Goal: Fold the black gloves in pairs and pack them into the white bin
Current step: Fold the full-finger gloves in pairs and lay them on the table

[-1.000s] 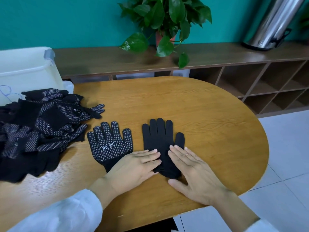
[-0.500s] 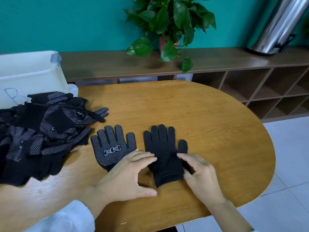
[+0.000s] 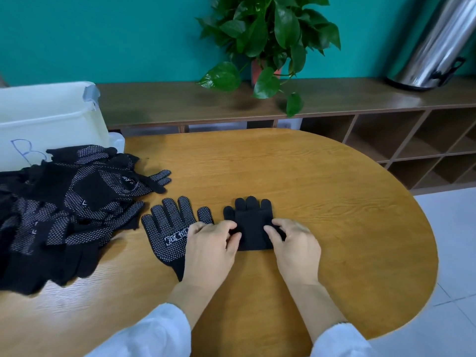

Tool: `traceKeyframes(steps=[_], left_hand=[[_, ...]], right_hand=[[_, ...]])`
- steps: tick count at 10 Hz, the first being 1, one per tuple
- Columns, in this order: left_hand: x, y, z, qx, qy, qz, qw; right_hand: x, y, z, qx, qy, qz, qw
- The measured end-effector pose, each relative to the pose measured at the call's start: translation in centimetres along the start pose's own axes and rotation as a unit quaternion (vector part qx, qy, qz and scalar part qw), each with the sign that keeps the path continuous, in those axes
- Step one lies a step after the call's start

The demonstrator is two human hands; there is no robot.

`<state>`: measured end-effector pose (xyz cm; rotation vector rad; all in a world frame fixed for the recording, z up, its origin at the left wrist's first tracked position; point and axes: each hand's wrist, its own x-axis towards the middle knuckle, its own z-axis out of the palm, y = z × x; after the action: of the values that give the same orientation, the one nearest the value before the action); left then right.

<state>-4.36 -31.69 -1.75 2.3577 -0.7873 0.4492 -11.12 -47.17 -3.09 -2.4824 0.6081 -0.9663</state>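
Two white sleeves (image 3: 154, 336) entered from the near edge, at 6 o'clock, over the wooden table (image 3: 322, 202). The left hand (image 3: 210, 247) and the right hand (image 3: 296, 244) each pinched one side of the plain glove (image 3: 253, 228), fingers curled onto its folded-up cuff, with the fold lying on the table between them and the glove's fingertips pointing toward 12 o'clock. Just beside it, at 9 o'clock, the dotted glove (image 3: 170, 228) lay flat with its palm up, its cuff partly under the left hand. Farther toward 9 and 10 o'clock sat the glove pile (image 3: 64, 210), loose and unfolded. Behind the pile, at 10 o'clock, stood the white bin (image 3: 51, 117); whether it held anything could not be told. A plant (image 3: 268, 37) stood on the shelf (image 3: 206, 101) at 12 o'clock.
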Motion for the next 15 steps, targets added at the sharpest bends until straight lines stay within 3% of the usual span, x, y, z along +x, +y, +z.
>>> traceKeyframes(steps=[3, 4, 5, 6, 7, 10, 15], left_hand=[[0.3, 0.3, -0.8, 0.053, -0.045, 0.039, 0.997], [-0.9, 0.4, -0.8, 0.087, -0.097, 0.124, 0.984], [-1.7, 0.6, -1.1, 0.155, -0.242, 0.128, 0.949], [-1.3, 1.1, -1.3, 0.165, -0.325, 0.123, 0.923], [0.1, 1.5, -1.2, 0.184, -0.356, 0.129, 0.907], [6.8, 1.7, 2.5, 0.195, -0.399, 0.127, 0.887], [11.3, 1.0, 5.5, 0.175, -0.372, 0.118, 0.904]], right_hand=[[-0.1, -0.1, -0.8, -0.061, 0.034, -0.075, 0.995], [-0.8, 0.0, -1.7, -0.091, -0.067, -0.185, 0.976], [-1.7, 0.8, -1.7, -0.139, -0.183, -0.252, 0.940], [-1.4, 1.3, -1.7, -0.180, -0.225, -0.240, 0.927], [-0.3, 1.4, -1.8, -0.189, -0.247, -0.235, 0.921], [6.1, 3.3, -0.8, -0.164, -0.359, -0.175, 0.902], [10.8, 4.7, 1.9, -0.193, -0.370, -0.142, 0.898]])
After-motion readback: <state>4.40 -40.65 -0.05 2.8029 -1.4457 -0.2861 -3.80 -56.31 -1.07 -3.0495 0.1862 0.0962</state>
